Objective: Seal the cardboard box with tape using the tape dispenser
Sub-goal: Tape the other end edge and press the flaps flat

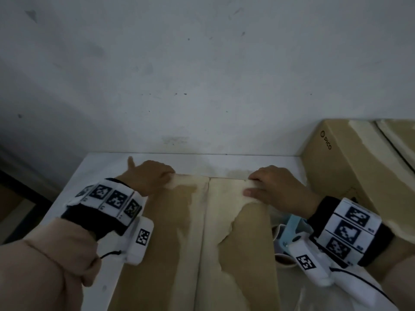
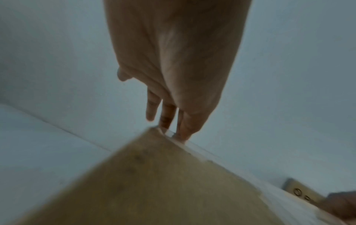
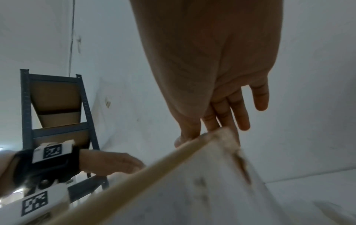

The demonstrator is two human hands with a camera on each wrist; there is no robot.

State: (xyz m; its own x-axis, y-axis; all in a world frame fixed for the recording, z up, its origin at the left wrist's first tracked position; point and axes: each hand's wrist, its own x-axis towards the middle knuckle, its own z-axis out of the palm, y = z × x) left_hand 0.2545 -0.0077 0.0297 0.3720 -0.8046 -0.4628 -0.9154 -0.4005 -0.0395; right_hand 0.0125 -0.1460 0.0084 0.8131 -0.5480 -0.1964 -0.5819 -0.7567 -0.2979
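Resting at the far edge of the cardboard box (image 1: pixel 190 232), both hands sit on its two top flaps in the lower middle of the head view. The left hand (image 1: pixel 146 176) lies on the far corner of the left flap with its thumb stuck out toward the upper left; the left wrist view shows its fingers (image 2: pixel 167 117) straight and reaching down over the box's far edge, so it is relaxed and flat, not clenched on anything. The right hand (image 1: pixel 276 189) lies on the far end of the right flap; in the right wrist view its fingers (image 3: pixel 231 112) are straight and spread, with the torn, pale flap edge against them, pressing and not clasping.

The two flaps meet along a seam (image 1: pixel 205 221) running up the centre of the frame, and their brown surface is peeled to pale patches. The box stands on a white table (image 1: pixel 96 176) against a grey-white wall (image 1: pixel 202 63).

At the lower right, just beside the box and partly hidden under the right wrist, lies a light blue tape dispenser (image 1: pixel 292 230). A second brown box (image 1: pixel 350 167) printed with dark letters stands at the right edge. A dark metal shelf (image 3: pixel 55 115) shows at the left of the right wrist view.
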